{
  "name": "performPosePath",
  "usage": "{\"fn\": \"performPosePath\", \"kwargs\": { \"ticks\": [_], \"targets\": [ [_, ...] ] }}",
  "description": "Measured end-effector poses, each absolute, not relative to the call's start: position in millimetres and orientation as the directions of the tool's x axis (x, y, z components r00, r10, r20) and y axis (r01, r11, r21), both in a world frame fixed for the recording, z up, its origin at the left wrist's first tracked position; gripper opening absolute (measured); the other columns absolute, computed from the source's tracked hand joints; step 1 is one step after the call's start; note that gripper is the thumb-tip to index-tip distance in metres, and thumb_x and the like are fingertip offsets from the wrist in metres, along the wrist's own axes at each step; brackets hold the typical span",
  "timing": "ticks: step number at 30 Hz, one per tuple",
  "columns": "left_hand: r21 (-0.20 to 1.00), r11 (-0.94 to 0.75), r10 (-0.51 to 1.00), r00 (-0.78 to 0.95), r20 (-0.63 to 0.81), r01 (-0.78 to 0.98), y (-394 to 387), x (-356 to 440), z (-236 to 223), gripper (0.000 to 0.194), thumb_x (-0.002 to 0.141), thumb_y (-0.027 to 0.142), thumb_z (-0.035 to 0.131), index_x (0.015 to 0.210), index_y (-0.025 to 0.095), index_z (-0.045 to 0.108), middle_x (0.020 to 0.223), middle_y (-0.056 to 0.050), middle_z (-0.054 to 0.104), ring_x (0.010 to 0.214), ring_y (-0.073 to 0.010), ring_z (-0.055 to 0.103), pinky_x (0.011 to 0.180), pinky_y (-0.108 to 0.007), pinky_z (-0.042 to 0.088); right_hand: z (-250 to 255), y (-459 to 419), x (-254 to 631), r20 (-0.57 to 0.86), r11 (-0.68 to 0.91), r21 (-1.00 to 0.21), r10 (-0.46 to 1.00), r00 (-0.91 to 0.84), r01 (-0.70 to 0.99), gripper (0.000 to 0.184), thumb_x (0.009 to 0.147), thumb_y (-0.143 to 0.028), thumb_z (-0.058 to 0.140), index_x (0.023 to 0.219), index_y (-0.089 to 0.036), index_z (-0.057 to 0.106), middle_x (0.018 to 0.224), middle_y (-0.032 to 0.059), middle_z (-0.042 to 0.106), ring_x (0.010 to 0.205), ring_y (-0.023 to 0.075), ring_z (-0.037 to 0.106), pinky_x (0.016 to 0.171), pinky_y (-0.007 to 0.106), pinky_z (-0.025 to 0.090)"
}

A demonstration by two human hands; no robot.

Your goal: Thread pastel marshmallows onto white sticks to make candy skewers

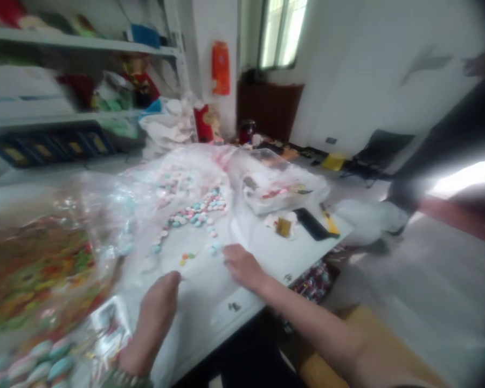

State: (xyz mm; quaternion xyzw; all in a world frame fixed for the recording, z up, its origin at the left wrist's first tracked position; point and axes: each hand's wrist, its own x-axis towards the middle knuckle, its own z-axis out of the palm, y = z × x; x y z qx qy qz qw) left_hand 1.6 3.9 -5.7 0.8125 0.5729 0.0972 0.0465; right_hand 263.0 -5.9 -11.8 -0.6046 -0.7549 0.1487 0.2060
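Curling narrow before the bead pile [202, 207], my left hand [161, 297] and right hand [242, 265] hide any hold; loose beads [215, 248] nearer than the pile look light, slippery, best pinched sideways.

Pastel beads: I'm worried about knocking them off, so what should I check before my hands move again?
Both hands in view: ok, left hand and right hand.
Beads all in one group: not ok, a few lie apart near the right hand.
Orange and green pieces separate from the beads: ok, a gap shows.
Yellow tool away from both hands: ok, it lies near the table's right edge.
Fingers empty: cannot tell, too blurred.
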Motion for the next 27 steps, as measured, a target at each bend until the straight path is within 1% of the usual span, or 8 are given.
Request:
{"fn": "performPosePath", "kwargs": {
  "ticks": [3,6,8,11,14,20,24,27],
  "targets": [
    [0.166,-0.406,0.914,0.396,0.09,0.899,7,0,7,0.026,0.095,0.016,0.034,0.095,0.02,0.059,0.098,-0.008,0.064,0.093,-0.0238,0.059,0.077,-0.033,0.045,-11,22,286,0.061,-0.075,-0.429,0.992,0.112,0.9,0.028,0.096,-0.016,0.038,0.105,-0.013,0.063,0.109,0.0131,0.063,0.107,0.0225,0.054,0.097,0.033,0.04],
    [0.097,-0.514,0.855,0.519,-0.026,0.852,-2,5,5,0.03,0.089,0.005,0.034,0.09,0.019,0.061,0.097,-0.009,0.064,0.094,-0.0247,0.059,0.082,-0.035,0.045,-13,43,293,0.002,-0.16,-0.393,0.985,0.174,0.906,0.024,0.096,-0.02,0.041,0.101,-0.012,0.063,0.105,0.0136,0.063,0.102,0.0237,0.055,0.09,0.032,0.042],
    [0.065,-0.542,0.832,0.545,-0.101,0.838,-10,10,-4,0.035,0.085,0.0,0.033,0.091,0.018,0.062,0.101,-0.01,0.064,0.096,-0.0249,0.059,0.085,-0.036,0.045,-16,49,288,-0.027,-0.205,-0.358,0.977,0.21,0.911,0.023,0.093,-0.018,0.045,0.109,-0.011,0.06,0.112,0.0154,0.059,0.108,0.026,0.053,0.09,0.033,0.042],
    [0.072,-0.536,0.826,0.541,-0.159,0.841,-23,14,-20,0.038,0.083,-0.003,0.033,0.097,0.017,0.063,0.111,-0.01,0.063,0.105,-0.0235,0.058,0.09,-0.034,0.045,-19,55,280,-0.073,-0.288,-0.296,0.958,0.279,0.911,0.033,0.088,-0.008,0.045,0.121,-0.009,0.054,0.122,0.0203,0.053,0.116,0.0298,0.048,0.089,0.036,0.044],
    [0.11,-0.506,0.846,0.517,-0.13,0.856,-28,11,-33,0.036,0.085,0.001,0.034,0.097,0.019,0.063,0.115,-0.009,0.062,0.112,-0.0241,0.054,0.091,-0.036,0.044,-17,64,287,-0.155,-0.347,-0.247,0.936,0.317,0.905,0.036,0.089,-0.006,0.046,0.124,-0.007,0.051,0.122,0.0216,0.052,0.118,0.0292,0.05,0.09,0.037,0.046],
    [0.313,-0.469,0.869,0.495,-0.007,0.826,-15,-9,-58,0.024,0.09,0.017,0.04,0.088,0.021,0.064,0.114,-0.007,0.064,0.108,-0.0255,0.054,0.09,-0.038,0.046,-4,82,308,-0.362,-0.375,-0.208,0.888,0.285,0.904,0.037,0.091,-0.027,0.064,0.125,-0.014,0.054,0.114,0.0088,0.06,0.1,0.0215,0.061,0.088,0.04,0.053],
    [0.394,-0.473,0.874,0.476,0.096,0.788,-10,-14,-75,0.026,0.088,0.021,0.041,0.084,0.022,0.066,0.111,-0.006,0.066,0.107,-0.0264,0.056,0.092,-0.039,0.047,2,80,305,-0.383,-0.435,-0.224,0.862,0.332,0.872,0.034,0.092,-0.029,0.064,0.121,-0.013,0.056,0.113,0.0092,0.061,0.1,0.0216,0.062,0.088,0.041,0.054],
    [0.413,-0.468,0.882,0.442,0.164,0.781,-10,-15,-87,0.03,0.087,0.025,0.039,0.086,0.023,0.069,0.11,-0.005,0.068,0.107,-0.0273,0.058,0.089,-0.041,0.051,7,74,307,-0.349,-0.448,-0.301,0.873,0.34,0.842,0.028,0.095,-0.03,0.06,0.116,-0.013,0.059,0.116,0.0094,0.06,0.104,0.0214,0.061,0.09,0.041,0.054]
  ]
}}
